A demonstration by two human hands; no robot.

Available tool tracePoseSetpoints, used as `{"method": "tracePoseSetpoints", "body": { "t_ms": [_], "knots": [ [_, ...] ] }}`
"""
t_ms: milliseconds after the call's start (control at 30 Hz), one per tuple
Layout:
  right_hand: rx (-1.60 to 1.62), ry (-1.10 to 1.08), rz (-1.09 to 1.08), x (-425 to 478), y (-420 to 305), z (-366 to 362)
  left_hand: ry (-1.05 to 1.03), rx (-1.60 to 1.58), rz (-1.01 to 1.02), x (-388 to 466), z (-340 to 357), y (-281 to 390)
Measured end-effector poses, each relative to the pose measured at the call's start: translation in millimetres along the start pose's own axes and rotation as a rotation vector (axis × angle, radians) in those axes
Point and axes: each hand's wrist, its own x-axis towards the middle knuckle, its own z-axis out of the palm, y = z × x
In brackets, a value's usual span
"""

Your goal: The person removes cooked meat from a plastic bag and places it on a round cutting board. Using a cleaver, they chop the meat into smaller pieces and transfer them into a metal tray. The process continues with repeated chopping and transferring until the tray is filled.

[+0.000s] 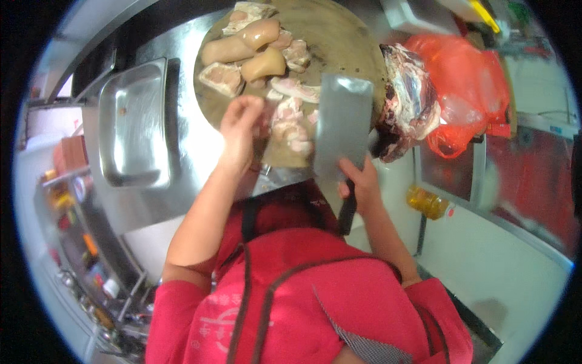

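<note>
My right hand (366,184) grips the black handle of a broad Chinese cleaver (345,123). The blade is over the right part of a round wooden chopping block (336,32), its flat face towards me. My left hand (243,116), fingers curled, is at the block's near left edge. Blur hides whether anything is between those fingers. Beside it are small chopped pieces of pale meat and bone (293,132). Farther back on the block sit several skin-on chunks that look like pig's trotter, among them a yellowish one (263,63) and one with its cut face showing (223,78).
A shallow stainless steel tray (134,132) stands left on the metal counter (191,159). Against the block's right side is a large piece of raw meat with bone (409,95), then red plastic bags (468,73). A bottle of yellow oil (427,202) is lower right.
</note>
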Motion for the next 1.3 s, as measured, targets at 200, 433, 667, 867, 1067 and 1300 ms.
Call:
{"method": "tracePoseSetpoints", "body": {
  "t_ms": [200,433,667,867,1067,1300],
  "knots": [
    [0.012,0.232,-0.069,-22,80,-20,-0.109,1.074,0.882,30,-23,-29],
    [-0.094,0.116,-0.019,-7,110,18,-0.247,1.068,0.871,32,-6,-35],
    [-0.031,0.014,-0.056,-2,107,65,-0.286,1.031,0.819,25,-1,-44],
    [-0.012,-0.055,-0.067,-3,110,69,-0.232,0.943,0.811,12,-3,-42],
    [-0.123,-0.181,-0.069,-8,95,87,-0.05,0.875,0.949,-4,-22,-15],
    [-0.277,-0.488,-0.038,-1,53,181,0.182,0.636,0.819,-11,-110,53]
  ]
}}
